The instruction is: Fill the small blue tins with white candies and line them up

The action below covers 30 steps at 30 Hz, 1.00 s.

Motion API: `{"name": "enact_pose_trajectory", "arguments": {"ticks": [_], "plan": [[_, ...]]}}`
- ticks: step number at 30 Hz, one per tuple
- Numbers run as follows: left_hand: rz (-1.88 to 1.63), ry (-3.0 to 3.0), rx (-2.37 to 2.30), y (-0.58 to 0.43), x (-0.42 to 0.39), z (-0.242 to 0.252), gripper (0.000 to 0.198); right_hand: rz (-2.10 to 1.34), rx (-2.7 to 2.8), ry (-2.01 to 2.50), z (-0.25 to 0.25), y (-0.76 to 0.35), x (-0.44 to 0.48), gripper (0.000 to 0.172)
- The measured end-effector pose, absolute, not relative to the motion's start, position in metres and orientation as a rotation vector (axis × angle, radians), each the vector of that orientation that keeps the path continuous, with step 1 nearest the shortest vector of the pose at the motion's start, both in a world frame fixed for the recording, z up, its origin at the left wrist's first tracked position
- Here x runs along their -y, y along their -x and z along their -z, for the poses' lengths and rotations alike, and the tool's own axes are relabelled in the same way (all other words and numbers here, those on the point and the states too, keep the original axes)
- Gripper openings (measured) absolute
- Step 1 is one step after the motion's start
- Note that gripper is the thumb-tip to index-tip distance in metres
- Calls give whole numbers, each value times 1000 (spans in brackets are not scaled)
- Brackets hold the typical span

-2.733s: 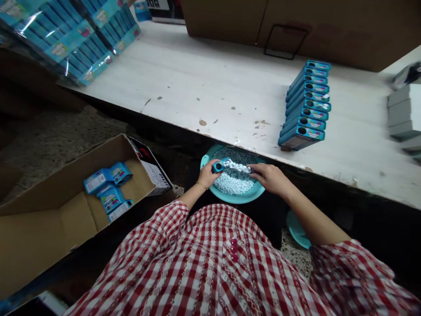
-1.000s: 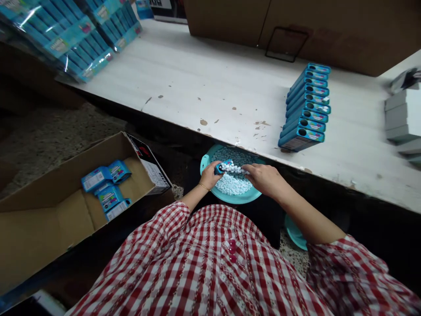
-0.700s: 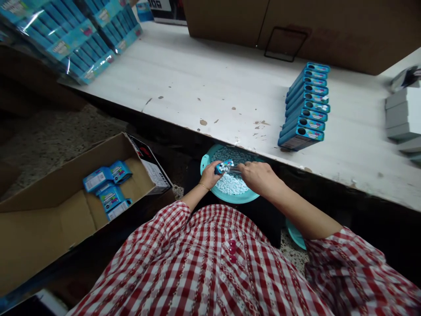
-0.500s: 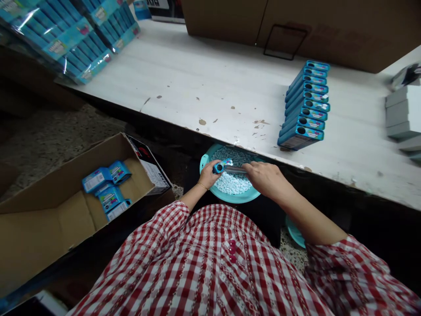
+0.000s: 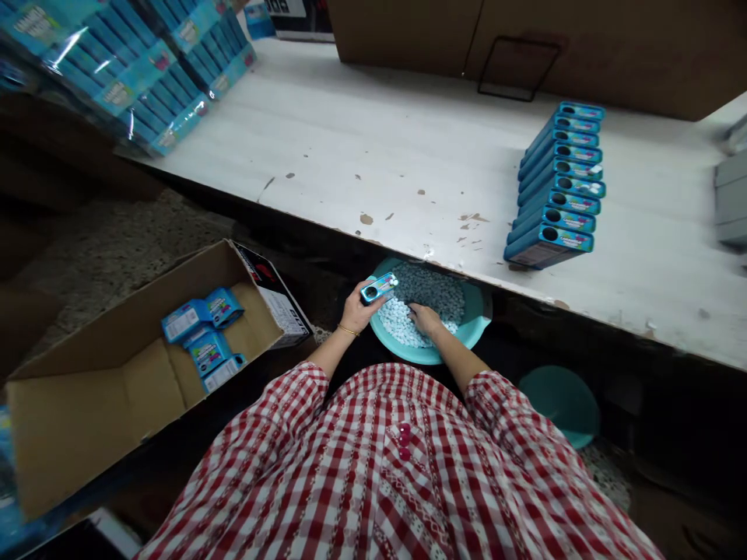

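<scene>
A teal bowl (image 5: 474, 315) full of small white and pale-blue candies (image 5: 429, 292) sits on my lap, just under the table's front edge. My left hand (image 5: 355, 309) is closed round a small blue box (image 5: 378, 288) with a round hole in its end, held over the bowl's left rim. My right hand (image 5: 425, 319) rests down in the candies, palm down; its fingers are partly buried. A row of several filled blue boxes (image 5: 559, 185) stands on the white table (image 5: 373, 148) at the right.
An open cardboard carton (image 5: 110, 365) on the floor at left holds a few flat blue boxes (image 5: 201, 334). Shrink-wrapped blue packs (image 5: 134, 70) lie at the table's far left. Brown cartons (image 5: 525, 39) line the back. A second teal bowl (image 5: 560, 400) sits low right.
My right hand held a tray-like strip of candies against the box's mouth, then drew back; it has dropped into the bowl's candies. The left hand lifted the box slightly leftward.
</scene>
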State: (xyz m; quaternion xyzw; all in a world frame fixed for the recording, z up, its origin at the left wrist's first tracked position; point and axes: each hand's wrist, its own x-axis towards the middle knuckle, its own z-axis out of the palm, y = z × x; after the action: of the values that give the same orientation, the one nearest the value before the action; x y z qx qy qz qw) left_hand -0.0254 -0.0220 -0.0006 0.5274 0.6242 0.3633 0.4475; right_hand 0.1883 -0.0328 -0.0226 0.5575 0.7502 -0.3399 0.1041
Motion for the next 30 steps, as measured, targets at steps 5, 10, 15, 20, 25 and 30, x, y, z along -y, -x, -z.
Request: {"name": "enact_pose_trajectory", "arguments": {"ticks": [5, 10, 15, 20, 25, 30], "plan": [[-946, -1255, -1635, 38, 17, -4, 45, 1216, -2139, -1698, 9, -211, 31, 33], [-943, -1304, -1655, 35, 17, 1, 43, 1359, -2151, -1754, -49, -241, 22, 35], [-788, -1432, -1522, 7, 20, -1, 40, 1172, -2250, -1560, -123, -231, 3, 35], [-702, -1571, -1444, -13, 25, -2, 43, 632, -2136, -1366, -165, -197, -6, 29], [-693, -1659, -1398, -17, 25, 3, 42, 475, -2167, -1263, -178, -170, -6, 33], [-760, -1621, -1403, -10, 26, 4, 40, 414, -2200, -1303, -189, -183, -5, 29]]}}
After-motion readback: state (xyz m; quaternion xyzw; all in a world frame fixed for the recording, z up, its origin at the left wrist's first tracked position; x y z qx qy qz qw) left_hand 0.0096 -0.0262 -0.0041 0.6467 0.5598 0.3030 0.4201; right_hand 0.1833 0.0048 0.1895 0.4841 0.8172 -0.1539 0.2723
